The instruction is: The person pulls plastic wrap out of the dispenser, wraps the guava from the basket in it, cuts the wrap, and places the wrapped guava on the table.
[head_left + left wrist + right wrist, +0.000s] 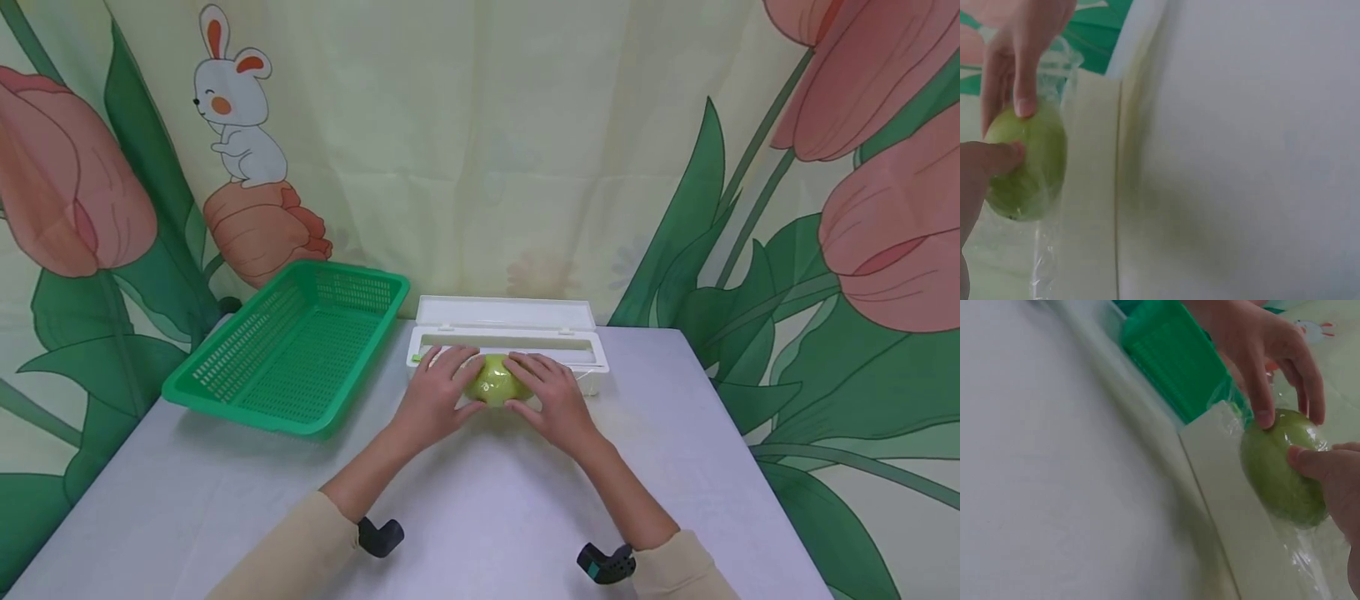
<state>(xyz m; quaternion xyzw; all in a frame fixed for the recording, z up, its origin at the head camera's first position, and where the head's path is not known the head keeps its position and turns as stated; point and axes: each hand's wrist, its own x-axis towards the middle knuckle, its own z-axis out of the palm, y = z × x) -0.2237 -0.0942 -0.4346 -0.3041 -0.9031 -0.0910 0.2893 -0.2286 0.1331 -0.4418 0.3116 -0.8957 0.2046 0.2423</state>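
A smooth, oval green fruit (497, 381) is held between both hands over the front of a white cling film dispenser (601, 367) with its lid raised. Clear cling film (1044, 259) lies against the fruit and trails over the box's front. My left hand (437, 397) grips the fruit's left end, thumb on the near side and fingers over the far side. From the opposite end my right hand (553, 406) holds it the same way. The right wrist view shows the right thumb (1310, 462) pressing the film-covered skin.
A green perforated plastic basket (330, 408) stands to the left at the back of the table. White cloth (480, 517) covers the table. Behind it hangs a curtain (450, 150) printed with tulips and a rabbit. A dark wrist camera (381, 537) sits on the left wrist.
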